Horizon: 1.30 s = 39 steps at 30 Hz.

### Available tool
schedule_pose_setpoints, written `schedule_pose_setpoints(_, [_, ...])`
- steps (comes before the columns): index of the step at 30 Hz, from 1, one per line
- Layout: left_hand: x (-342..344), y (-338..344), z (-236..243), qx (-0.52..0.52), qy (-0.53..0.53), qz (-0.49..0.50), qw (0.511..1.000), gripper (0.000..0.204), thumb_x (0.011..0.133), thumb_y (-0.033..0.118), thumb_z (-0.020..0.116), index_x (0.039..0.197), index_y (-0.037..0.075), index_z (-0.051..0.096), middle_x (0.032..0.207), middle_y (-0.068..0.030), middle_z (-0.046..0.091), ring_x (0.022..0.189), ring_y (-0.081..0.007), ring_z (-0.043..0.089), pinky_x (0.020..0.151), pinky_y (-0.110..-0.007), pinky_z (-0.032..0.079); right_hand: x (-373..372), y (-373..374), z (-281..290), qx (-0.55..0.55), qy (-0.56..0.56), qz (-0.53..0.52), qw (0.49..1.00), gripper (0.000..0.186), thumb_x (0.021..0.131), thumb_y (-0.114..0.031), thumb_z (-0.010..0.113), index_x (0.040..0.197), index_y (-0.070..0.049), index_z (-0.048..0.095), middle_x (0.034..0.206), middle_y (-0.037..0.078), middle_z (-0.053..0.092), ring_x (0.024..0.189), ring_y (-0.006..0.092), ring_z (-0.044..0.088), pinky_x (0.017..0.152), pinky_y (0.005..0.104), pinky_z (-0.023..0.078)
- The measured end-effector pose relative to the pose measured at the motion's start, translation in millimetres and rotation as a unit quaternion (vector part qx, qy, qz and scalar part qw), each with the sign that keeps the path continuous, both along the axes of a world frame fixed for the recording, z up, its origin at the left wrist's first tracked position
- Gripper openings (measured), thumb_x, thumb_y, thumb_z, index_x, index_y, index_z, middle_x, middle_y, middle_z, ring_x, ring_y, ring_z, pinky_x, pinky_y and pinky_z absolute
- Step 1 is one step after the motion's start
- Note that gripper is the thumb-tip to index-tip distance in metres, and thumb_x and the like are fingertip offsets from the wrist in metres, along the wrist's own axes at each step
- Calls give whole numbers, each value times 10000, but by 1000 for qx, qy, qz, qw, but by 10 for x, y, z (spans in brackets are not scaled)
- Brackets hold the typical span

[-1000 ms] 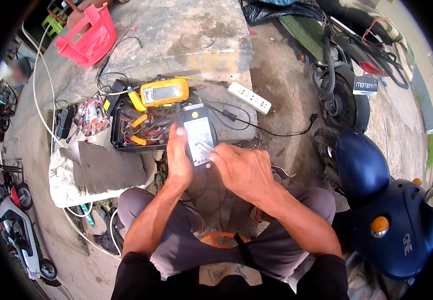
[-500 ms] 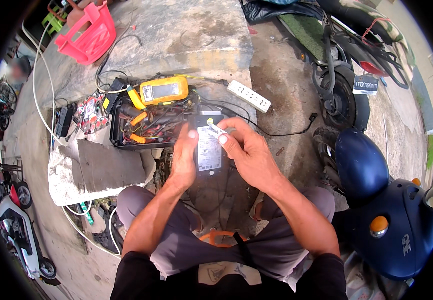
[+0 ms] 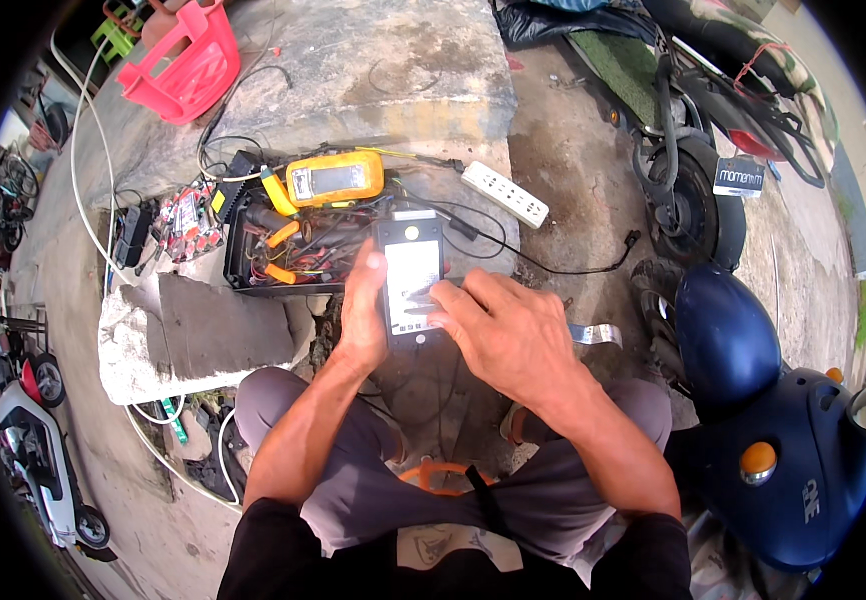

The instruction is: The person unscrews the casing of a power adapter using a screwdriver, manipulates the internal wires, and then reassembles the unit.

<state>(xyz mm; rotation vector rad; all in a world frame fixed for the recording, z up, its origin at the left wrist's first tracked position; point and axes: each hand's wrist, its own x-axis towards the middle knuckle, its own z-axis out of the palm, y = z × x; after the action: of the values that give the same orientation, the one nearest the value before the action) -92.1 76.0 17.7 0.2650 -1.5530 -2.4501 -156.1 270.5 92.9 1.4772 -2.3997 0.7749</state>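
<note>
My left hand (image 3: 360, 305) grips the left edge of a flat black box (image 3: 411, 231) with a white printed label (image 3: 408, 270) on its upper face, thumb on top. My right hand (image 3: 509, 325) is closed on a slim silvery tool (image 3: 598, 335). Its flat, shiny end sticks out to the right of the hand, and a dark, narrow tip lies over the label. The middle of the tool is hidden in my fingers, so its kind is unclear. Right fingertips are at the box's right edge.
Beyond the box sits a black toolbox (image 3: 243, 262) of tools and wires, with a yellow multimeter (image 3: 335, 178) on it. A white power strip (image 3: 505, 194) and black cable (image 3: 543, 268) lie nearby. A concrete block (image 3: 203, 335) stands left, a blue scooter (image 3: 728, 325) right.
My right hand has moved down and right from the box's upper end to the label's lower part. The tool's shiny end now shows beside it. My left hand keeps holding the box.
</note>
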Motion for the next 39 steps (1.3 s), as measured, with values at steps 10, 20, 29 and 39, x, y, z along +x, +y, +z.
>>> schedule_pose_setpoints(10, [7,-73,-159,-97,8,3,995,629,1129,549,484,1483,30,504,1279,-223,731,1118,-287,760,962,-410,634,5,8,43,52,60,-5,997,312,982,-289,759,1147,-29,707,908,62,587,782,219,704,567,382,576])
schedule_pose_setpoints(20, [44,14,30,-231,-34,-31,972,511,1113,356,561,1484,6,536,1262,-80,697,1125,-156,633,1032,-329,504,-18,42,220,163,13,15,986,207,979,-211,726,904,-18,747,890,98,699,766,256,754,622,395,608])
schedule_pose_setpoints(29, [4,44,113,-204,-106,-159,960,602,1081,423,572,1469,-36,559,1277,-99,702,1191,-162,627,1071,-334,488,-216,174,222,189,-62,57,978,323,972,-344,769,883,-34,797,924,105,759,808,336,776,710,459,601])
schedule_pose_setpoints(39, [-54,-16,-1,-115,-112,-160,974,865,1079,558,564,1631,-84,385,1437,-165,683,1245,-231,703,1090,-370,550,-210,255,208,131,-28,76,988,281,929,-330,798,904,-51,788,927,81,745,839,289,769,675,439,594])
